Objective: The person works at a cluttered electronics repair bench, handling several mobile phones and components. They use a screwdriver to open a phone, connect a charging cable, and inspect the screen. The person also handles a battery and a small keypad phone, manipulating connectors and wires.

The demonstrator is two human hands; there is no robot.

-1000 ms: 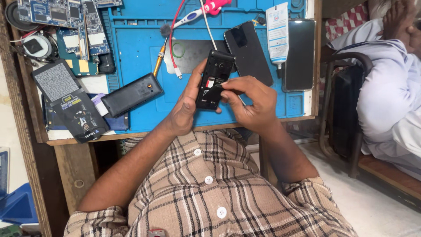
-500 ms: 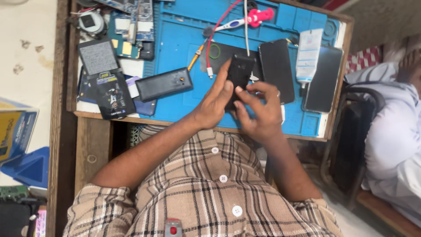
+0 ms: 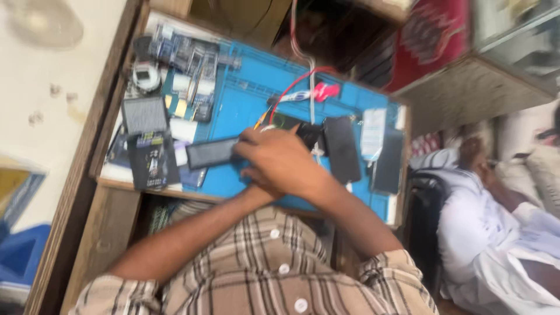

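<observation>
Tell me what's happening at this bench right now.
A person in a plaid shirt works over a blue silicone mat on a wooden bench. The right hand lies crossed over the left, which is almost hidden; between them a black phone peeks out. Another black slab phone lies just beside them. The frame is blurred, so the grip is unclear.

The right hand (image 3: 280, 160) has crossed over the left, covering the dark phone (image 3: 308, 134) (view blurred).
</observation>
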